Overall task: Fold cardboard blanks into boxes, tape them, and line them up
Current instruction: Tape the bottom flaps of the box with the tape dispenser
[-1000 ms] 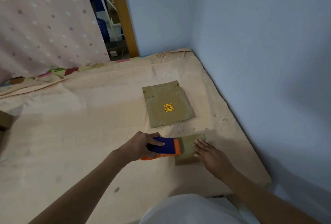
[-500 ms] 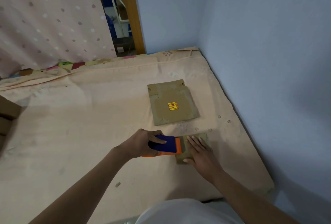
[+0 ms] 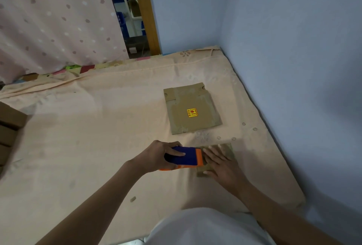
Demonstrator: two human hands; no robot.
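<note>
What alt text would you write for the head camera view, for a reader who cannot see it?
A person's left hand grips a blue and orange tape dispenser against a small brown cardboard box, while the right hand presses flat on it. They work on a peach bedsheet; a flat cardboard blank with a yellow sticker lies beyond.

A bed covered by a pale peach sheet (image 3: 88, 137) with faint flower prints fills the corner between two blue walls. A flat cardboard blank (image 3: 193, 108) with a small yellow sticker (image 3: 191, 112) lies on the sheet toward the far right. Nearer, a small cardboard box (image 3: 225, 150) rests on the sheet close to the right edge. Brown cardboard boxes (image 3: 9, 127) sit at the left edge.
</note>
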